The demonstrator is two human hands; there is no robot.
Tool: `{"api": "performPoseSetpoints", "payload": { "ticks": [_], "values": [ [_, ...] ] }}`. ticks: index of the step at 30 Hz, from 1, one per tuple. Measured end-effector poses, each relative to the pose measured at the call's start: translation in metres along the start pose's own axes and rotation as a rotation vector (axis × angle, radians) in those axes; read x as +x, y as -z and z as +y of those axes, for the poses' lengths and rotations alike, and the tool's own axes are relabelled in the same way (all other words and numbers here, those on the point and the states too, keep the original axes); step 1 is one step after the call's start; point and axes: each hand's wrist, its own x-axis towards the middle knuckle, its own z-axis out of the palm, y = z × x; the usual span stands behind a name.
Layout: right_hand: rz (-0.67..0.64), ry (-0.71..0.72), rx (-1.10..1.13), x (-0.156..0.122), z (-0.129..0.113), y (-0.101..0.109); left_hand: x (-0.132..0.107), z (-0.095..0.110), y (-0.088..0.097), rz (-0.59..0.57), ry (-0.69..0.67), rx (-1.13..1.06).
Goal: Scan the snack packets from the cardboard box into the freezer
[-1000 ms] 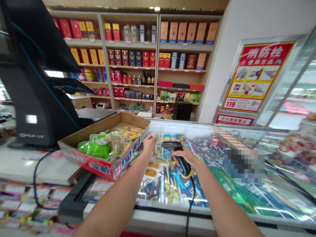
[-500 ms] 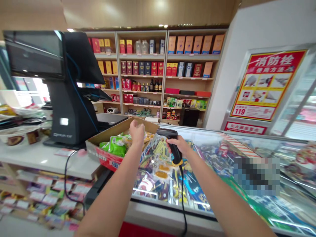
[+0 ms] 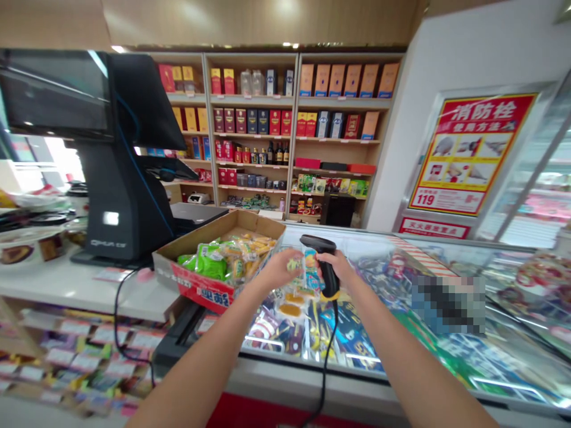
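My right hand (image 3: 339, 266) is wrapped round the grip of a black barcode scanner (image 3: 322, 254) with a yellow band, its cable hanging down over the freezer edge. My left hand (image 3: 280, 268) is held just left of the scanner head, fingers closed on a small snack packet (image 3: 294, 264). Both hands hover over the glass lid of a chest freezer (image 3: 401, 261), above a few loose snack packets (image 3: 289, 302) lying on the glass. A shallow cardboard tray (image 3: 203, 284) of green and yellow snack packets sits just left of my left hand.
A black checkout terminal (image 3: 120, 178) with a screen stands on the white counter (image 3: 66, 285) at left, its cable drooping in front. Shelves of boxed goods (image 3: 267, 119) line the back wall. A red fire-hydrant poster (image 3: 468, 154) hangs at right.
My left hand went from beside the scanner up over the cardboard tray, then came back beside the scanner with a small packet. The right hand and scanner barely moved. The camera tilted up.
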Motion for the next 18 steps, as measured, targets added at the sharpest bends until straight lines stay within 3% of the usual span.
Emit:
{"api": "performPoseSetpoints", "payload": {
  "ticks": [2, 3, 5, 8, 15, 18],
  "values": [
    [0.041, -0.021, 0.004, -0.002, 0.004, 0.018, -0.016, 0.001, -0.018, -0.315, -0.04, 0.182],
    [0.061, -0.032, 0.004, -0.003, 0.005, 0.026, -0.024, 0.001, -0.026, -0.416, -0.042, 0.267],
    [0.091, -0.046, 0.007, -0.002, 0.008, 0.038, -0.035, 0.0, -0.041, -0.505, -0.011, 0.398],
    [0.11, -0.048, 0.026, 0.0, 0.013, 0.044, -0.034, -0.004, -0.058, -0.477, 0.042, 0.504],
    [0.131, -0.054, 0.066, -0.001, 0.042, 0.052, 0.017, -0.015, -0.087, -0.332, 0.129, 0.628],
    [0.133, -0.088, 0.064, -0.002, 0.05, 0.058, 0.029, -0.021, -0.099, -0.234, 0.195, 0.6]
  ]
}}
